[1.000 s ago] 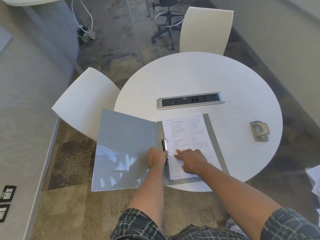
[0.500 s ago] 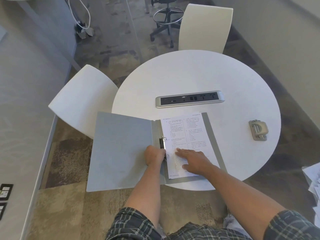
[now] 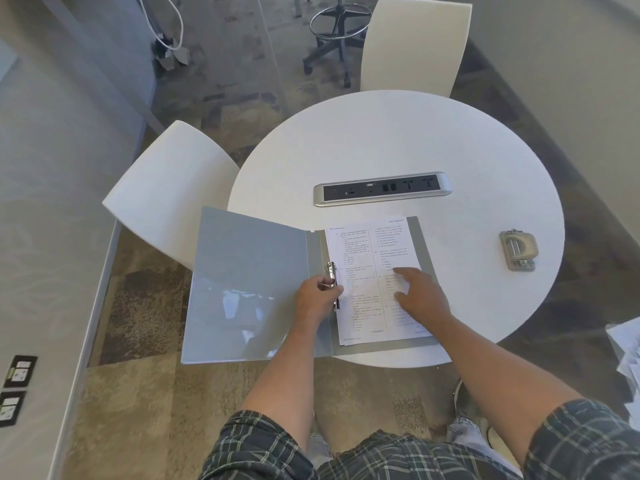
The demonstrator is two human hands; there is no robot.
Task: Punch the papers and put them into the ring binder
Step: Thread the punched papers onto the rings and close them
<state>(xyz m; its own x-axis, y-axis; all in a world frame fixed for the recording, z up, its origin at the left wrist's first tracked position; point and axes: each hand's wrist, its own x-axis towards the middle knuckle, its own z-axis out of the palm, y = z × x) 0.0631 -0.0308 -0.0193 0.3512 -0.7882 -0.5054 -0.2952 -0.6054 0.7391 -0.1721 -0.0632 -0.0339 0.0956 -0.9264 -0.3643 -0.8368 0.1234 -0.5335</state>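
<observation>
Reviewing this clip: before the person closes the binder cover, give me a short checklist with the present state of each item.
1. Papers lie inside the open binder, on its right half: ok.
2. Right hand rests flat on the papers, steadying them: ok.
3. Left hand grips the ring clip at the spine: ok.
4. Rings snapped fully shut through the holes: cannot tell, the hand covers part of the clip.
5. Hole punch sits apart on the table, out of the cover's path: ok.
6. Left cover hangs past the table edge, unsupported: not ok.
</observation>
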